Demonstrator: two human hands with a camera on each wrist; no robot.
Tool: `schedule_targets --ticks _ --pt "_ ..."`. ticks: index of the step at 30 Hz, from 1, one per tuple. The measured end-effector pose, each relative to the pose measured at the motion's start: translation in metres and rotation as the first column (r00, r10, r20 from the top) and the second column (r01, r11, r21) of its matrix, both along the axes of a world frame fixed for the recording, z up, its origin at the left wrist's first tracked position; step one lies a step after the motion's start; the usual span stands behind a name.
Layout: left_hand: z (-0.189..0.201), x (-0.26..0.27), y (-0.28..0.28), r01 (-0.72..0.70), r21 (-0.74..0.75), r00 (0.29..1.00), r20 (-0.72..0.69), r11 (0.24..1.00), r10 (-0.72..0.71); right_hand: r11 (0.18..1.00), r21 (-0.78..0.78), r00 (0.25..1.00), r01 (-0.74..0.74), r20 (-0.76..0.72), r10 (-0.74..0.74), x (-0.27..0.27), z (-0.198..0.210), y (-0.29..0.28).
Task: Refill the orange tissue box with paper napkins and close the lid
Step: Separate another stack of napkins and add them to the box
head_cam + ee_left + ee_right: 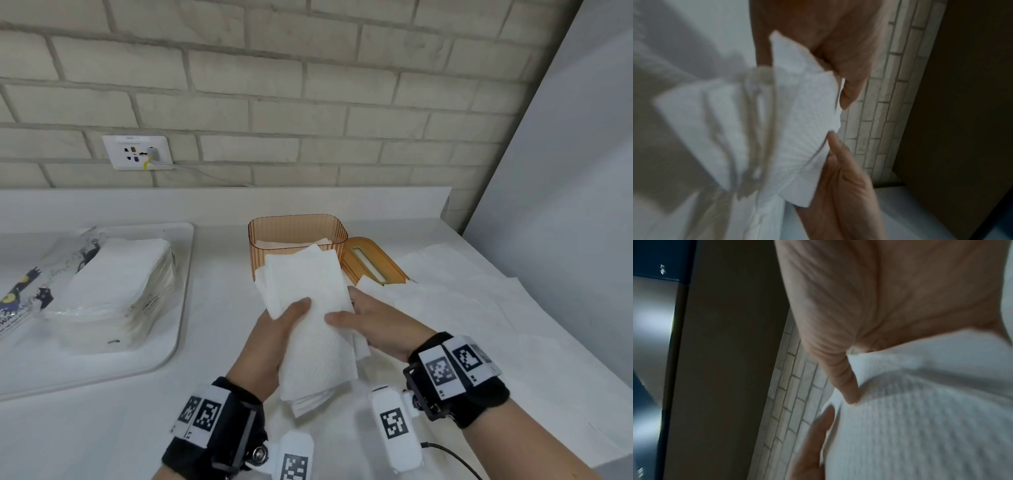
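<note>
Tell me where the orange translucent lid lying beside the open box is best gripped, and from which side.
Probably by its two long edges, coming from above. The orange translucent plastic lid lies nearly flat on the white counter, slot up, right of the orange ribbed tissue box. One end sits against the box and loose white paper sheets cover its near corner, so the long sides look freest.
</note>
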State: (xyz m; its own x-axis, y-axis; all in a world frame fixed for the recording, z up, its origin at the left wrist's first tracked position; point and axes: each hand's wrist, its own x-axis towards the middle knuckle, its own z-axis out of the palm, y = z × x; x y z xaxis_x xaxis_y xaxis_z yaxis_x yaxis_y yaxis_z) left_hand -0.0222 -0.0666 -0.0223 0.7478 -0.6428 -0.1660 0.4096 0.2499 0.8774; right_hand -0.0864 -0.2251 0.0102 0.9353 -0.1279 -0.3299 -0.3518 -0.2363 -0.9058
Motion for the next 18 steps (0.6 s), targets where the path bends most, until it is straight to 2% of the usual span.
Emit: schedule_targets --ticks 3,6,9,11,13,15,18 --pt "0.007 -0.002 -0.007 -0.05 0.096 0.988 0.153 0.994 0.034 1.0 -0.03 0.998 -0.009 0.064 0.011 0.0 0.001 0.002" --pt "0.013 0.006 -0.007 -0.185 0.079 0.969 0.181 0.979 0.169 0.997 0.014 0.988 0.076 0.133 -0.077 -0.004 0.001 -0.008" --pt "0.017 0.007 -0.006 -0.203 -0.056 0.974 0.088 0.978 0.207 0.972 0.206 0.984 0.11 0.118 -0.137 -0.012 -0.012 -0.005" --pt "0.016 0.002 -0.01 -0.171 -0.134 0.983 0.041 0.976 0.177 0.904 0.413 0.982 0.107 0.098 -0.161 -0.014 -0.025 0.002" --pt "0.014 0.0 -0.014 -0.158 -0.167 0.985 0.049 0.973 0.168 0.831 0.537 0.969 0.145 0.095 -0.23 -0.014 -0.031 0.003" --pt "0.012 0.009 -0.009 -0.206 -0.189 0.974 0.059 0.96 0.221 0.818 0.537 0.939 0.207 0.126 -0.32 -0.013 -0.03 -0.004" --pt "0.005 0.029 0.009 -0.246 -0.1 0.952 0.161 0.964 0.26 0.841 0.445 0.882 0.307 0.198 -0.427 -0.014 -0.025 -0.024"
